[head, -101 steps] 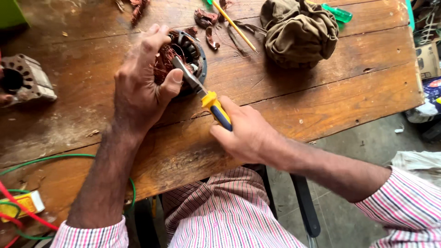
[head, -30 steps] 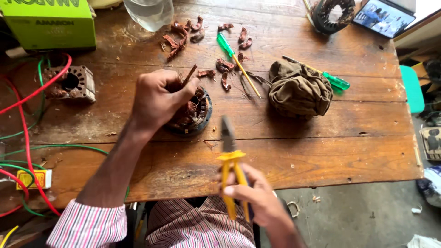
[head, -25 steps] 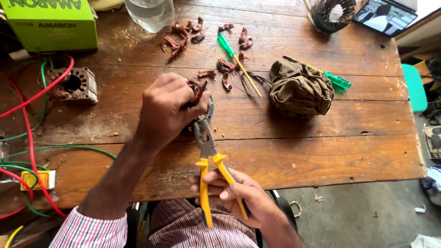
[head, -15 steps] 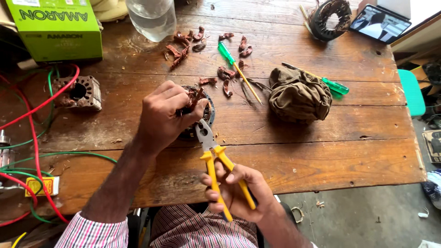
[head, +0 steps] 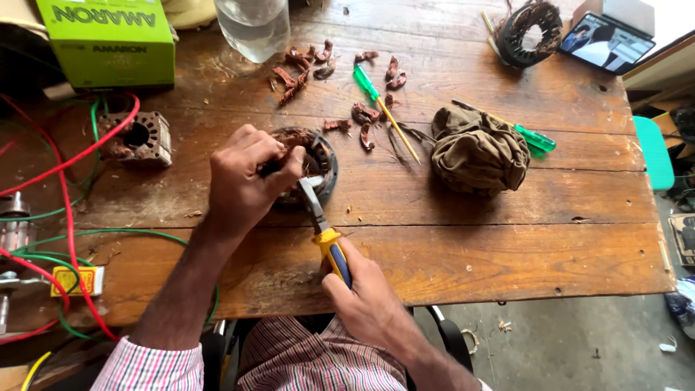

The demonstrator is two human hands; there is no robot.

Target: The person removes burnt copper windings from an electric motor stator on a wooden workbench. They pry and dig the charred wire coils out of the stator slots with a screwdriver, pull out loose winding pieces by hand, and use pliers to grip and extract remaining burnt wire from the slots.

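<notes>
Stator (head: 308, 168) with copper windings sits centre-left of frame on the wooden table (head: 463, 239), pinned under my left hand (head: 250, 181), fingers clamped over its rim. My right hand (head: 365, 297) is wrapped tight round the yellow-blue pliers (head: 326, 235); half a second ago the handles were spread, now they're squeezed together with the nose at the winding, so I reckon the wire's being gripped or cut. Nose tip is hidden behind my left fingers; contact unclear. Copper scraps (head: 300, 72) upper centre, olive cloth (head: 478, 150) right.
</notes>
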